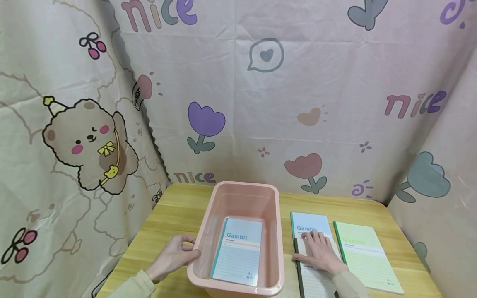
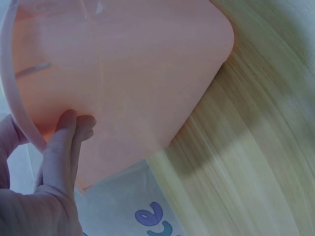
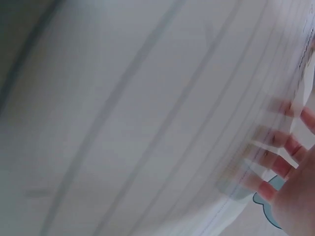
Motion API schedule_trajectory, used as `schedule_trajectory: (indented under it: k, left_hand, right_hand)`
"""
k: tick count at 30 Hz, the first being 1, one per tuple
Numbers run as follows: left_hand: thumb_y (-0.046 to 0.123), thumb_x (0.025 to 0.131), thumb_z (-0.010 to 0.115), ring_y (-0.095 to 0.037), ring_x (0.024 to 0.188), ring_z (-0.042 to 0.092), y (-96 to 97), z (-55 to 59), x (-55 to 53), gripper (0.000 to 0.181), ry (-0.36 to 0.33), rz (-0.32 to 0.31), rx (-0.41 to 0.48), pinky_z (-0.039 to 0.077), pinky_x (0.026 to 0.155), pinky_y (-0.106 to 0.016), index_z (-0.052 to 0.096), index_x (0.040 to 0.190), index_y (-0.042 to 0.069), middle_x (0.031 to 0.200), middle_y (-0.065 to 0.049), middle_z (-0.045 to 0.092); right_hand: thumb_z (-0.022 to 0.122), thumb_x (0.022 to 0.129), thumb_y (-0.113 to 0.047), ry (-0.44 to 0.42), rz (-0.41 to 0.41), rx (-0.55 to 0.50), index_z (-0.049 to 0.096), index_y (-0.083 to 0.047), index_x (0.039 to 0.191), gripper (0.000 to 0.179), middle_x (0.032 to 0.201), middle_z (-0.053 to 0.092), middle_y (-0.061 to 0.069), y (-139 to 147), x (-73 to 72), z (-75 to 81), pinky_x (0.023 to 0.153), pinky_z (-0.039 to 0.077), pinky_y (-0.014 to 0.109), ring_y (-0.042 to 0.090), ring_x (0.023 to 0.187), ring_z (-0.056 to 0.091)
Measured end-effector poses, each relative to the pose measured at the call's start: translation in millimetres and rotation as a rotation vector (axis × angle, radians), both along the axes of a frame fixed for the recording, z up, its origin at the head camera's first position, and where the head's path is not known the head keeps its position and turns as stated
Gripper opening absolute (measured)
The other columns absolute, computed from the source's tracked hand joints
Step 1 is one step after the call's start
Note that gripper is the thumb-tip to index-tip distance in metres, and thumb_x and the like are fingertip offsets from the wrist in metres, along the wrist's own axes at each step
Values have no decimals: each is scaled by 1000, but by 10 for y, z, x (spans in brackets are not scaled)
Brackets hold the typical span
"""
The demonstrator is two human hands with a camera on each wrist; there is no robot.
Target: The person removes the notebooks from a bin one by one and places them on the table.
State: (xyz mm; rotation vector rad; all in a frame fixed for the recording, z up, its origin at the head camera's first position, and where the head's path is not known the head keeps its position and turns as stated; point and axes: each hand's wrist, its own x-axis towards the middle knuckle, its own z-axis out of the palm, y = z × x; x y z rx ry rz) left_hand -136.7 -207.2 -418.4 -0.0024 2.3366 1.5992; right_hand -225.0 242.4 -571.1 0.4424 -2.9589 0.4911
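Observation:
My left hand (image 1: 172,255) pinches the left rim of a pink plastic bin (image 1: 281,248), thumb over the rim and fingers against the outer wall in the left wrist view. Inside the bin lies a blue Gambit notebook (image 1: 238,252). My right hand (image 1: 323,254) rests on a notebook with a black spine (image 1: 316,281), its fingers spread over the cover and the thumb near the spine. That notebook partly covers another blue notebook (image 1: 309,219). Up close in the right wrist view, the lined cover (image 3: 147,108) fills most of the picture.
A green Gambit notebook (image 1: 369,256) lies at the right of the wooden table (image 1: 179,207). Printed curtains (image 1: 253,103) hang behind the table and along both sides.

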Motion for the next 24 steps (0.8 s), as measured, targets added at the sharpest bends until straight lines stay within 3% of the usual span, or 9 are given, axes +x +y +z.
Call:
schedule_trajectory:
  k: [11, 17, 24]
  left_hand:
    - [5, 85, 62, -27, 87, 76, 6, -1, 1, 45, 0, 2, -9, 65, 77, -38, 50, 120, -19, 99, -28, 75]
    - [5, 85, 62, -28, 87, 76, 33, -13, -5, 44, -1, 8, -7, 65, 76, -39, 50, 120, -19, 101, -30, 74]
    - [5, 85, 62, -28, 87, 75, 9, -9, -1, 47, 13, 8, -7, 65, 76, -38, 48, 121, -20, 102, -31, 73]
  right_hand:
    - [71, 88, -50, 70, -43, -3, 60, -9, 122, 54, 115, 56, 9, -64, 35, 217, 91, 44, 52, 32, 110, 50]
    - [72, 88, -45, 123, -66, 12, 59, -4, 126, 58, 112, 58, 12, -159, 30, 408, 86, 45, 50, 32, 105, 52]
    - [65, 93, -48, 69, -107, -20, 57, 1, 129, 61, 113, 59, 17, -341, 76, 689, 87, 43, 52, 34, 103, 51]
